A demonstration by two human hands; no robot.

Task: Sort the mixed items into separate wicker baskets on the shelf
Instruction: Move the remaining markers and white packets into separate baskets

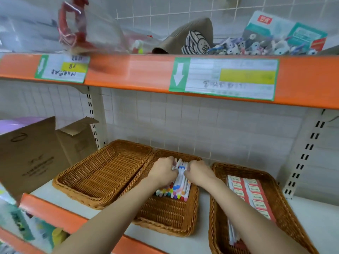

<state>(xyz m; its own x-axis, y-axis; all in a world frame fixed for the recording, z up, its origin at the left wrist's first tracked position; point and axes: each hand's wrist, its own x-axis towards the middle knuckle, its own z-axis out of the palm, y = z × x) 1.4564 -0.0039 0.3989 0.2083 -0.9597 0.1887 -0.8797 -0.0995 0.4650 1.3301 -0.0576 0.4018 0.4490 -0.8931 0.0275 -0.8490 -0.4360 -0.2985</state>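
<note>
Here both hands are down in the middle basket (166, 215), working on a bunch of white pens (180, 182) with coloured caps. The left hand (162, 172) and the right hand (199, 173) each curl their fingers round the far ends of the pens from opposite sides, seemingly to square the bunch up so that the caps all face the near edge and the pens lie side by side. The fingertips are partly hidden behind the knuckles, so I cannot tell whether each hand pinches one pen or several. The pens lie in the far half of that basket, leaving the near part of its woven floor bare. The left basket (102, 173) holds nothing yet, probably kept free for another kind of item. The right basket (218, 208) has red-and-white boxes (249, 197) packed in neat rows, and a few pen-like sticks lie at its near end, which may still need moving. The three baskets sit on one white shelf (310, 222), near each other, below an orange shelf edge (302, 79).
</note>
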